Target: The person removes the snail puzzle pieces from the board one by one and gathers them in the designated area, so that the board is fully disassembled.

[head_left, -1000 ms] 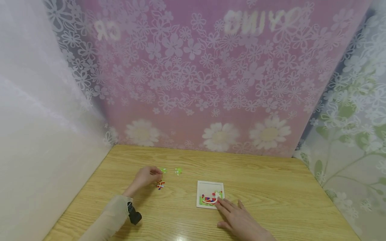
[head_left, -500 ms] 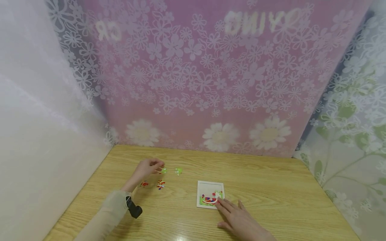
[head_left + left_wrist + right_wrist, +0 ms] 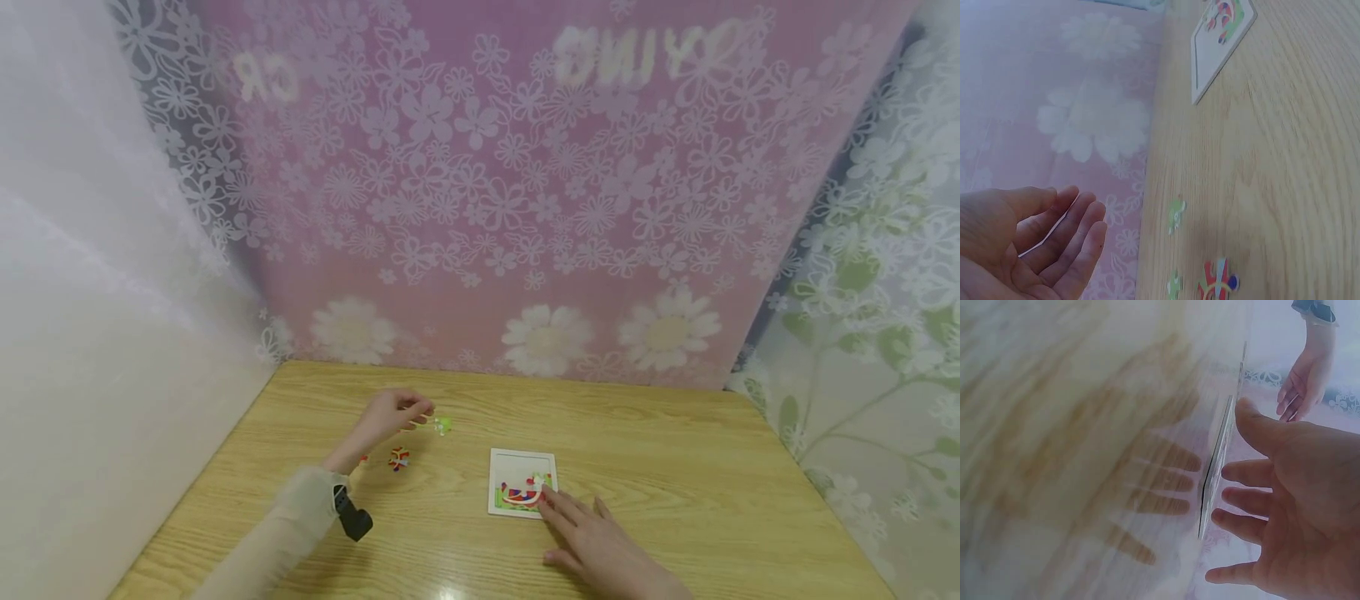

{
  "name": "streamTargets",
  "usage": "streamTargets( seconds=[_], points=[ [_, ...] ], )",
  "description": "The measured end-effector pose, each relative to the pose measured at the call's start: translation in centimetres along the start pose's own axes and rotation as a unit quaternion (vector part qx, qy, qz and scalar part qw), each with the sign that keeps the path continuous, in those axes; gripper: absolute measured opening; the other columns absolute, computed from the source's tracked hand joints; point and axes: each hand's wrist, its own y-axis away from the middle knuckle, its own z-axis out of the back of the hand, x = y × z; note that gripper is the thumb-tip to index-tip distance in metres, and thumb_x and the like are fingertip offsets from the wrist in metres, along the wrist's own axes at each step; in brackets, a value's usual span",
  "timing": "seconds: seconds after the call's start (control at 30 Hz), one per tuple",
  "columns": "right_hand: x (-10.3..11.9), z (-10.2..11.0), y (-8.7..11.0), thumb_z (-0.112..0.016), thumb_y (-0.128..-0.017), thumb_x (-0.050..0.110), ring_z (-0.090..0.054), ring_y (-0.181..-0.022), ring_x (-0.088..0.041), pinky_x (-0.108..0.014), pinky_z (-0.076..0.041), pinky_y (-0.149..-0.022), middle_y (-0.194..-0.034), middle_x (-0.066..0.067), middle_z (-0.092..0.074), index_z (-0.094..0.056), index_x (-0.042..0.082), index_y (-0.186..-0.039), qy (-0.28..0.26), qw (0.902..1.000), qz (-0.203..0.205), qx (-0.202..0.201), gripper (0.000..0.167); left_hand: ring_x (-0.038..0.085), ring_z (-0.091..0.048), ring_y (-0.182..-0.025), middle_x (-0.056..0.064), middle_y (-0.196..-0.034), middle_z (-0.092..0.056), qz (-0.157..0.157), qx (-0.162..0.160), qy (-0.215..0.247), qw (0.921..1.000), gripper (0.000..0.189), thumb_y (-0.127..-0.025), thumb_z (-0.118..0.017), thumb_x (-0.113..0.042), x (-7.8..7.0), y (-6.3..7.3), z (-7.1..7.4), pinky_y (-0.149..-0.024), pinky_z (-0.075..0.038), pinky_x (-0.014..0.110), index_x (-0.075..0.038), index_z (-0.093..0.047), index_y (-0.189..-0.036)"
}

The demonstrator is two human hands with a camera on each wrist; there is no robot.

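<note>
My left hand (image 3: 390, 417) hovers over the table's left part, fingers loosely bent, nothing visible between them in the left wrist view. Just right of its fingertips lies a green-and-white jigsaw piece (image 3: 443, 426). A second green piece (image 3: 1174, 285) lies nearby, mostly hidden by the hand in the head view. Below are a red, yellow and blue piece (image 3: 399, 458) and a red piece (image 3: 363, 459) partly behind the wrist. My right hand (image 3: 588, 533) rests straight fingers at the lower right corner of a white-framed puzzle board (image 3: 517, 468), whose lower part holds fitted pieces.
The wooden table (image 3: 675, 467) meets a pink flowered curtain (image 3: 480, 250) at the back. Pale walls of cloth stand at the left and right. A black wrist camera (image 3: 352, 515) sits on the left wrist.
My left hand has moved right and farther back, from beside the red piece, uncovered midway, to above the green pieces. The right hand stays at the board.
</note>
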Motion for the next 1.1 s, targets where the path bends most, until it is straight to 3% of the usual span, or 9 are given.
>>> streamTargets(
  seconds=[0.2,0.37,0.73,0.93,1.1],
  points=[
    [-0.1,0.3,0.5,-0.05,-0.103,0.052,-0.045,-0.141,-0.036,-0.075,-0.035,-0.103,-0.157,-0.012,-0.044,-0.048,0.003,-0.15,-0.013,0.9996,-0.01,0.024,0.068,0.033,-0.072,-0.098,0.016,-0.109,-0.074,-0.033,0.029,0.009,0.999,0.027,-0.105,-0.059,-0.021,-0.5,-0.7,-1.8,-0.085,-0.059,0.051,-0.001,-0.073,-0.115],
    [-0.2,0.4,0.7,-0.049,-0.103,0.052,-0.043,-0.142,-0.035,-0.075,-0.035,-0.103,-0.157,-0.012,-0.043,-0.049,0.004,-0.15,-0.021,0.9985,-0.019,0.048,0.067,0.041,-0.071,-0.099,0.02,-0.109,-0.074,-0.052,0.05,0.03,0.997,0.027,-0.104,-0.06,-0.02,-0.9,-1.5,-3.8,-0.083,-0.06,0.05,0.001,-0.073,-0.115],
    [-0.2,0.7,0.7,-0.047,-0.102,0.057,-0.039,-0.145,-0.036,-0.074,-0.031,-0.107,-0.16,-0.009,-0.041,-0.047,0.007,-0.152,-0.05,0.9932,-0.048,0.094,0.07,0.032,-0.073,-0.094,0.016,-0.105,-0.075,-0.061,0.093,0.033,0.9932,0.027,-0.104,-0.059,-0.021,-2.2,-2.5,-8.1,-0.079,-0.062,0.04,0.001,-0.074,-0.113],
    [-0.1,0.7,0.8,-0.049,-0.102,0.056,-0.04,-0.144,-0.035,-0.075,-0.032,-0.106,-0.16,-0.008,-0.04,-0.047,0.007,-0.151,-0.05,0.9929,-0.051,0.095,0.069,0.033,-0.073,-0.091,0.013,-0.101,-0.075,-0.067,0.11,0.019,0.9915,0.028,-0.104,-0.061,-0.021,-2.5,-2.8,-10.6,-0.079,-0.061,0.045,0.002,-0.074,-0.111],
    [-0.1,0.5,0.8,-0.047,-0.103,0.056,-0.04,-0.144,-0.034,-0.074,-0.032,-0.106,-0.16,-0.009,-0.04,-0.047,0.005,-0.151,-0.046,0.9937,-0.047,0.091,0.071,0.028,-0.073,-0.089,0.011,-0.098,-0.075,-0.058,0.133,-0.004,0.9893,0.026,-0.104,-0.061,-0.023,-2.8,-2.8,-12.4,-0.077,-0.061,0.042,-0.002,-0.076,-0.109]
  ],
)
